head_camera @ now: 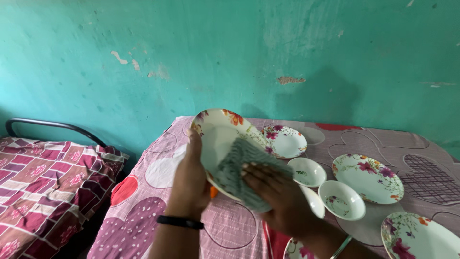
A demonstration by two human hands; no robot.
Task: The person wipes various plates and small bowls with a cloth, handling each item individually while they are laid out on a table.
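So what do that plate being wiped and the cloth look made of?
Plate: glossy white with printed flowers, probably ceramic or melamine; the look leaves it open. Cloth: soft grey-green ribbed fabric, likely knit or towelling, folding limply under the right hand.

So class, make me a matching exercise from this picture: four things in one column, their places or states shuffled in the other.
1. left hand
2. grey cloth
3. small white bowl
4. checked blanket

A. lies on the bed at far left
B. pressed against the plate by the right hand
C. stands on the heart-patterned sheet
D. grips the tilted floral plate

Pairs: 1-D, 2-B, 3-C, 4-A
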